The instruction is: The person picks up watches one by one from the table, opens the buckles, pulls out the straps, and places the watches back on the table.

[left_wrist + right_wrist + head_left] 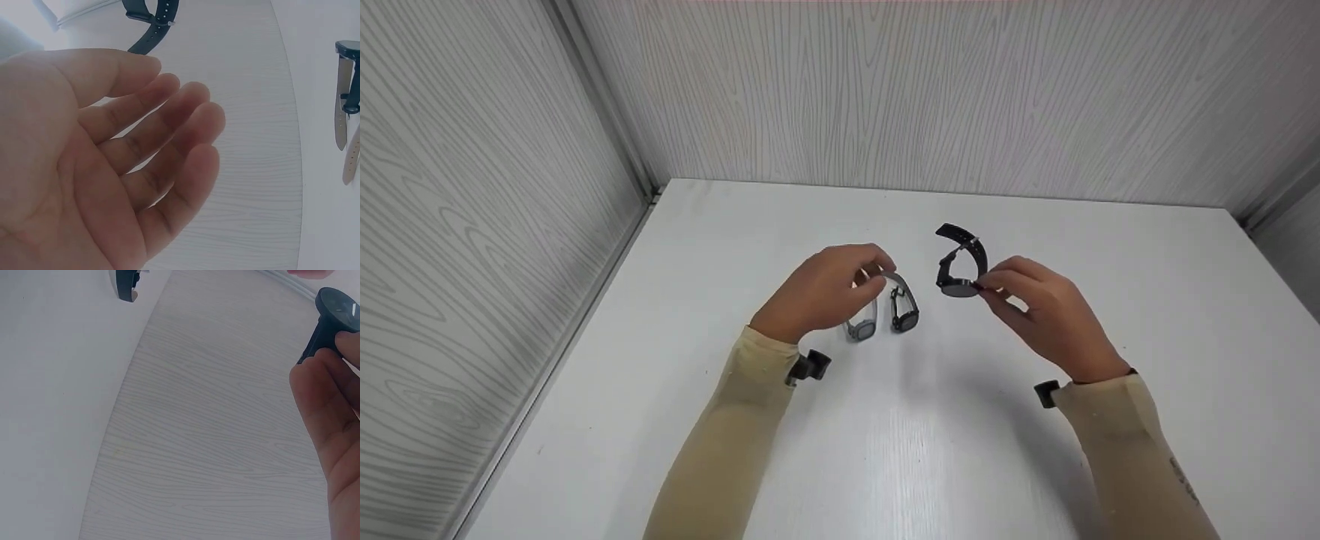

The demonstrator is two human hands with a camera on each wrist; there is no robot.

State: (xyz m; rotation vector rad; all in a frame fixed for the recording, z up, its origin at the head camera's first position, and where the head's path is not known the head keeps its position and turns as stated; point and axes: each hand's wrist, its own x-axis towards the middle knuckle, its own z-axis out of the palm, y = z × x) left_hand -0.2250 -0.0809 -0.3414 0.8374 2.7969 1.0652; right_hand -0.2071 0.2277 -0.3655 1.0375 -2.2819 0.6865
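In the head view my right hand (1042, 315) pinches a black wristwatch (960, 288) at its case, with the perforated strap curling upward. The right wrist view shows this watch's round dial (340, 308) beside the thumb and fingers of the right hand (329, 410). My left hand (829, 289) hovers over the near left side, its fingers loosely bent around nothing, as its palm (112, 152) shows in the left wrist view. Just under and beside it are a light grey watch (862, 330) and a dark-cased watch (908, 321), both partly looped; the left hand hides some of the grey one.
The watches are on a white table (840, 450). Behind it rises a pale wood-grain panel (885, 97), and another panel (457, 225) closes the left side. Small black mounts (810, 366) sit at both wrists over beige sleeves (720, 442).
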